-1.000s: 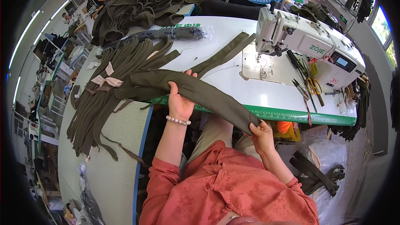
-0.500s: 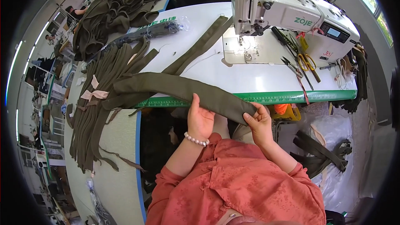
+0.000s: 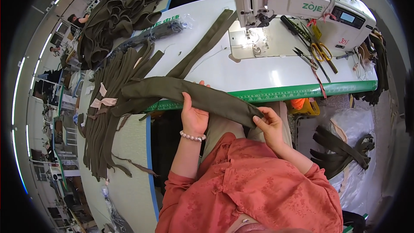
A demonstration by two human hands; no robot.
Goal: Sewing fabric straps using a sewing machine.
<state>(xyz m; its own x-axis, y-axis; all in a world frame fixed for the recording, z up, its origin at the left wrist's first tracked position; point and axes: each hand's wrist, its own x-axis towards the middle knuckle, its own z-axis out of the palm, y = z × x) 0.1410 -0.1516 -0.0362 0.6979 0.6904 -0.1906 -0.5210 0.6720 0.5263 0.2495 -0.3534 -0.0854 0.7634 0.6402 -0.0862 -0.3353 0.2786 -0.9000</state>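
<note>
A wide olive-green fabric strip [image 3: 215, 103] stretches across the front edge of the table, its far-left end resting by a bundle of similar strips. My left hand [image 3: 195, 117], with a pearl bracelet at the wrist, supports the strip near its middle, thumb in front and fingers behind. At the strip's right end my right hand [image 3: 271, 128] pinches the corner between thumb and fingers. Another narrow olive strip [image 3: 202, 49] lies slantwise beyond, running toward the sewing machine [image 3: 302, 6].
Scissors [image 3: 320, 51] and thread snips [image 3: 305, 59] lie beside the machine. The bundled strips [image 3: 101, 125], with a pale tie, cover the left side. Behind them rises a heap of olive fabric [image 3: 120, 13]. A green measuring tape [image 3: 297, 94] runs along the table edge.
My left hand has slid left along the strip, its fingertips now showing over the far edge. The right hand keeps its pinch on the end. The whole view has shifted slightly.
</note>
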